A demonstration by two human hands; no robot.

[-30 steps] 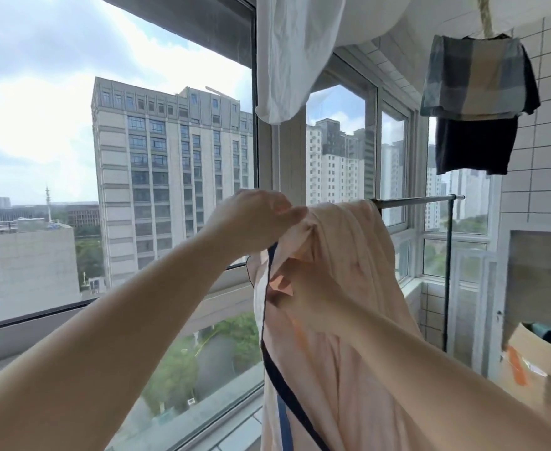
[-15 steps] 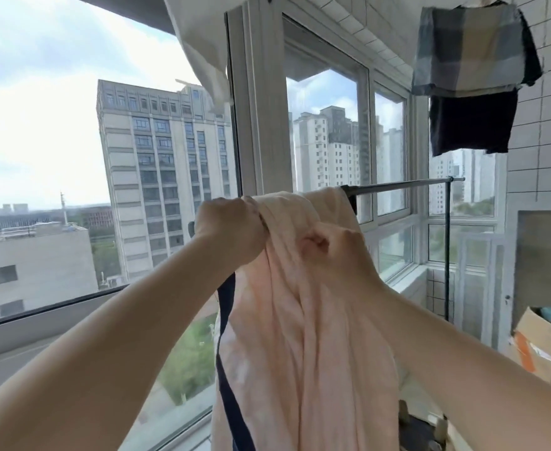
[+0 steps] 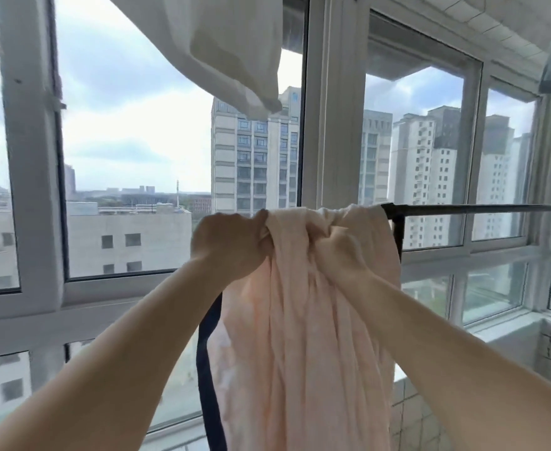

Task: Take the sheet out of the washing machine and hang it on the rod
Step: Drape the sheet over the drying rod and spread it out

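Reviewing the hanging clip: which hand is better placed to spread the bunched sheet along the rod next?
Probably the right hand: it grips the sheet beside the bare rod stretching rightward.

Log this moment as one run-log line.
step: hanging | sheet: bunched over rod | left hand: grips sheet | right hand: grips sheet | spread: not yet

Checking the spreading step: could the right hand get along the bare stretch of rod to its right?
Probably yes. The rod runs bare rightward from the bunched pink sheet, nothing hanging on it there, but the right hand grips the sheet now.
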